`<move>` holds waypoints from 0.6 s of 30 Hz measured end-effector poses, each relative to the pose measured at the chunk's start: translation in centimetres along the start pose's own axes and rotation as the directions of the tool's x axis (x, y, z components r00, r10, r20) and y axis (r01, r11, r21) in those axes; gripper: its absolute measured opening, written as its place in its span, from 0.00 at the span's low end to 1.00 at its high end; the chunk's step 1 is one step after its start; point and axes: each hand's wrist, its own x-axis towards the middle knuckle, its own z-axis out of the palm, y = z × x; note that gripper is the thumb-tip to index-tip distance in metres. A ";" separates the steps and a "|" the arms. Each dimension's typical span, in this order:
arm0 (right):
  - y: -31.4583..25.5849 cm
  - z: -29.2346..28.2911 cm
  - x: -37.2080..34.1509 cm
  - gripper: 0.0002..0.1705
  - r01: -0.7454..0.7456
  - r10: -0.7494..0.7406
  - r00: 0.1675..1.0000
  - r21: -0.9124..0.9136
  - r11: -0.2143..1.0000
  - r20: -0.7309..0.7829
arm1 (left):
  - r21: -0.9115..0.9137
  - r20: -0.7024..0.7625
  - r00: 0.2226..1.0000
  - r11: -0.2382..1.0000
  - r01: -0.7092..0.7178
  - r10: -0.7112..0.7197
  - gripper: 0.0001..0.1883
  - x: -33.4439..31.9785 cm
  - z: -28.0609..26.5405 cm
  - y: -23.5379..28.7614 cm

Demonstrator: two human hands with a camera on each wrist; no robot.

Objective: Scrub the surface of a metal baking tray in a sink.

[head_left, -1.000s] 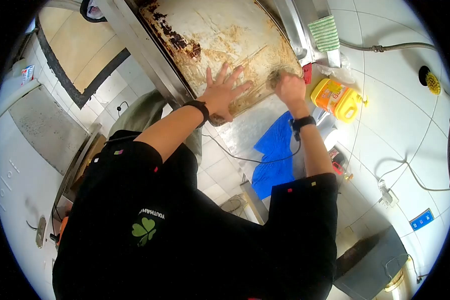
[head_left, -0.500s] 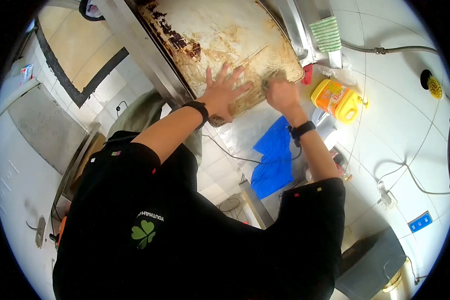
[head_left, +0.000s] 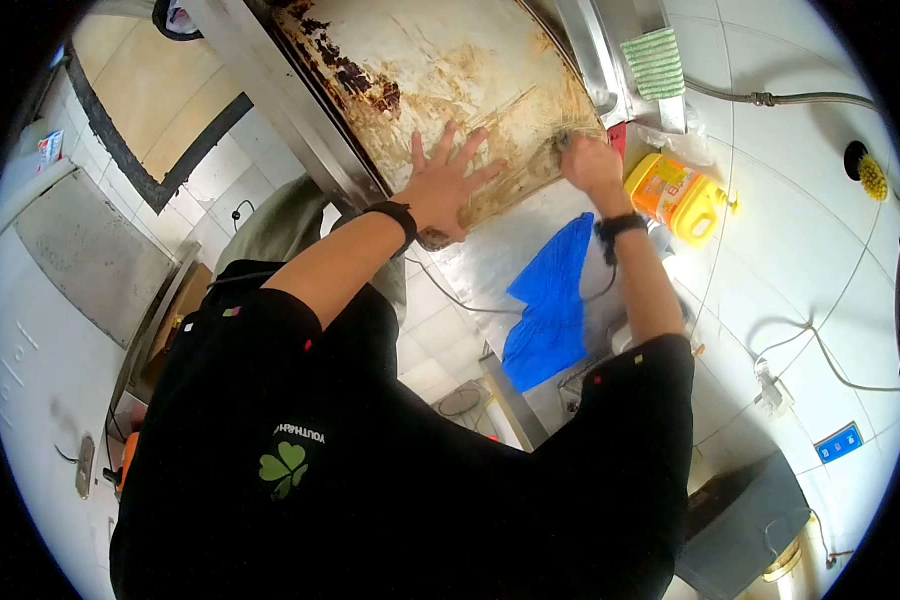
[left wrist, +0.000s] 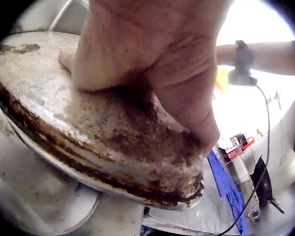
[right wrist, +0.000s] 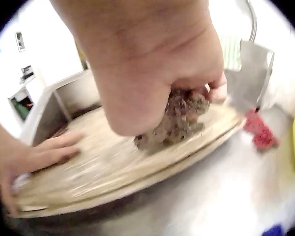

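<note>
Pressing: the right hand [head_left: 592, 165] bears down on the tray [head_left: 460, 55] with a scourer [right wrist: 182, 120] bunched under its curled fingers.
Bracing: the left hand [head_left: 442, 195] lies on the tray with fingers spread, gripping nothing; its heel is at the near left corner.
Tray: it lies bottom up, its rim low in the left wrist view, with its near end over the table [head_left: 485, 268] and a steel edge [head_left: 265, 90] along its left side.
Grime: dark brown crust at the far left, tan smears towards the near right.
Tray handling: probably stiff, fairly heavy and awkwardly broad; the glossy streaks suggest a slippery face. It seems best held by the rim on two opposite sides, or steadied with a flat palm near a corner.
Scourer handling: likely light, springy and rough; best bunched in the fingers from above.
Cloths: two, one blue [head_left: 550, 310] on the table nearer than the tray, one striped [head_left: 653, 65] at the far right.
Right side: one yellow jug [head_left: 675, 200] beside the tray's near right corner, one red scrap [right wrist: 260, 132] between them, one brush [head_left: 870, 178] by the wall.
Count: one tray, one scourer, two hands, two wristbands [head_left: 620, 230], one on each wrist.
</note>
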 end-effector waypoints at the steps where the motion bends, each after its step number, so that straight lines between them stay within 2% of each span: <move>1: 0.7 -0.3 0.6 0.12 -0.066 0.065 0.997 -0.019 0.998 -0.032 | 0.006 0.027 1.000 1.000 0.008 -0.008 0.65 0.1 -0.3 0.0; 2: 0.5 0.0 0.8 0.13 -0.119 0.119 0.993 -0.038 0.992 -0.003 | 0.013 0.053 0.998 1.000 0.015 -0.016 0.66 0.2 -0.6 -0.1; 5: 0.3 1.2 0.8 0.14 -0.108 0.108 0.994 -0.042 0.993 0.008 | 0.001 0.024 1.000 1.000 0.007 -0.007 0.67 0.3 -0.4 -0.2; 6: -0.2 0.7 0.0 0.14 -0.028 0.032 0.997 -0.059 0.998 0.073 | -0.003 0.023 1.000 1.000 0.006 -0.006 0.67 0.3 -0.4 -0.1; 7: -0.9 0.4 -0.4 0.14 -0.024 0.029 0.997 -0.062 0.998 0.070 | 0.005 0.026 1.000 1.000 0.006 -0.006 0.67 0.4 -0.5 -0.2; 9: -2.4 0.2 -1.4 0.14 0.099 -0.097 0.995 -0.113 0.989 0.023 | 0.007 0.047 0.999 1.000 0.012 -0.013 0.67 0.1 -0.3 -0.1; 10: -1.3 0.2 -0.7 0.13 0.020 -0.021 1.000 0.014 1.000 0.023 | 0.006 0.041 0.999 1.000 0.012 -0.012 0.67 0.2 -0.3 -0.2; 11: -0.4 0.2 0.1 0.13 0.015 -0.015 1.000 0.019 1.000 0.025 | 0.007 0.034 0.999 1.000 0.008 -0.008 0.66 0.3 -0.2 -0.2; 13: 0.9 -0.1 1.6 0.14 -0.129 0.131 0.991 -0.074 0.989 0.023 | 0.012 0.043 0.999 1.000 0.005 -0.005 0.66 0.2 -0.2 -0.1; 15: 0.6 0.0 2.0 0.14 -0.144 0.147 0.989 -0.103 0.984 0.028 | 0.014 0.037 0.999 1.000 0.012 -0.013 0.65 0.3 -0.4 -0.2; 17: -0.4 0.1 1.3 0.15 -0.036 0.052 0.990 -0.127 0.991 0.128 | 0.015 0.027 1.000 1.000 0.001 -0.001 0.65 0.3 -0.2 -0.2; 18: -1.1 0.2 0.4 0.15 0.034 -0.021 0.992 -0.105 0.994 0.121 | 0.012 0.025 1.000 1.000 0.003 -0.003 0.65 0.3 -0.3 -0.2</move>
